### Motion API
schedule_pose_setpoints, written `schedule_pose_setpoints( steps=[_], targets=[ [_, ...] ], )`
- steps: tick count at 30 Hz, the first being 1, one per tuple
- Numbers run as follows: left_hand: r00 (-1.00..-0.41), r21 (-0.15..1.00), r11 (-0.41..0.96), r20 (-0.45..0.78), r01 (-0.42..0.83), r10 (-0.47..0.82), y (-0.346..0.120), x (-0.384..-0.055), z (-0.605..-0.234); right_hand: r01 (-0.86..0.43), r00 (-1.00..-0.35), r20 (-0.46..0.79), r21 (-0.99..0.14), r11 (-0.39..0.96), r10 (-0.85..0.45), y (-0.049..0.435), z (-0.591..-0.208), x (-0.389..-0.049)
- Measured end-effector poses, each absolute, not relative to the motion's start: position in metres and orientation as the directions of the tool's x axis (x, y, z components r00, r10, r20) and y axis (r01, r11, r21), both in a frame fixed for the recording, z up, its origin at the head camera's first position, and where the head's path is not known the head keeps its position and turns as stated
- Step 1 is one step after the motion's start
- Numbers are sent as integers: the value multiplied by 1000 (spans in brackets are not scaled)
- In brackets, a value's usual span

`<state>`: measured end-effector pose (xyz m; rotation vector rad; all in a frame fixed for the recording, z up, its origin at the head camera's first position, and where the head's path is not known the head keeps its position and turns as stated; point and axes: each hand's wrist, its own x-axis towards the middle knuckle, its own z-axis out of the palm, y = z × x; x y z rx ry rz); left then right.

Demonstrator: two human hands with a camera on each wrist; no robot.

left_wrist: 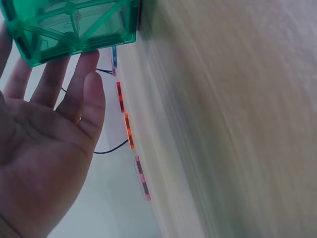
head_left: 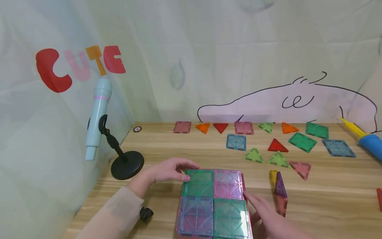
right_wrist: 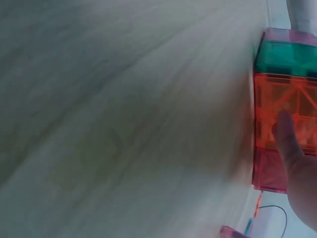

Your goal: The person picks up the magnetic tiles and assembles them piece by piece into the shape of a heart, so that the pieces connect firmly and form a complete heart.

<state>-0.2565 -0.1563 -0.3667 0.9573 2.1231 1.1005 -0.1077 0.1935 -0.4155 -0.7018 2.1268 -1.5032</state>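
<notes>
A boxy build of translucent magnetic tiles stands on the table near the person. Its top is a two-by-two square: a green tile (head_left: 198,183) and a pink tile (head_left: 228,184) behind, a bluish-purple tile (head_left: 196,216) and another green tile (head_left: 232,217) in front. At the far left corner, the left hand (head_left: 170,171) touches the build with fairly straight fingers, its thumb tip beside the green tile. The right hand (head_left: 265,212) lies along the right side. In the right wrist view its outstretched thumb (right_wrist: 287,139) rests against an orange side tile (right_wrist: 272,94); its other fingers are mostly hidden.
Loose square and triangular tiles, such as a blue square (head_left: 236,142) and a red triangle (head_left: 278,145), lie across the wooden table (head_left: 167,146). Yellow, purple and red tiles stand beside the right hand. A black stand (head_left: 127,165) holds a light-blue microphone (head_left: 99,113) at left.
</notes>
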Motion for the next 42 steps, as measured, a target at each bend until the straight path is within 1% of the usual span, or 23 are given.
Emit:
schedule_pose_setpoints(
  steps=[1, 2, 4, 5, 9, 10, 11, 15, 19, 23, 30, 34, 36, 42],
  targets=[
    [-588, 852, 403, -144, 336, 796, -157, -257, -368, -168, -765, -34, -954, 250, -643, 190, -408, -105],
    [-589, 854, 399, -142, 333, 795, -158, -257, -368, -151, -768, -43, -957, 247, -639, 188, -407, -105],
    [-591, 857, 392, -134, 335, 796, -161, -258, -369, -220, -761, 19, -948, 230, -649, 185, -409, -106],
    [-593, 859, 391, -133, 331, 794, -163, -258, -369, -215, -766, 13, -947, 238, -642, 183, -408, -106],
    [-624, 861, 411, -150, 299, 767, -174, -261, -369, -197, -788, -28, -935, 295, -615, 169, -405, -111],
    [-631, 862, 417, -157, 287, 759, -178, -262, -368, -175, -795, -63, -928, 328, -603, 165, -403, -112],
    [-644, 861, 429, -168, 272, 746, -181, -263, -368, -158, -804, -97, -916, 368, -587, 161, -401, -113],
    [-703, 847, 480, -196, 230, 684, -196, -266, -367, -94, -810, -169, -908, 409, -562, 144, -394, -120],
    [-751, 843, 492, -179, 216, 636, -211, -270, -367, -115, -825, -143, -905, 410, -546, 127, -392, -128],
    [-779, 837, 498, -151, 227, 609, -224, -274, -367, -207, -837, -64, -882, 423, -544, 112, -393, -135],
    [-831, 776, 572, -117, 266, 544, -241, -280, -365, -221, -836, -40, -888, 403, -547, 93, -394, -149],
    [-845, 760, 592, -111, 268, 524, -247, -282, -363, -277, -842, -4, -854, 440, -539, 85, -394, -158],
    [-847, 755, 598, -110, 269, 519, -249, -283, -362, -285, -842, 3, -851, 441, -540, 82, -394, -162],
    [-865, 743, 625, -129, 238, 484, -249, -283, -354, -255, -845, -30, -854, 453, -534, 73, -392, -169]
  ],
)
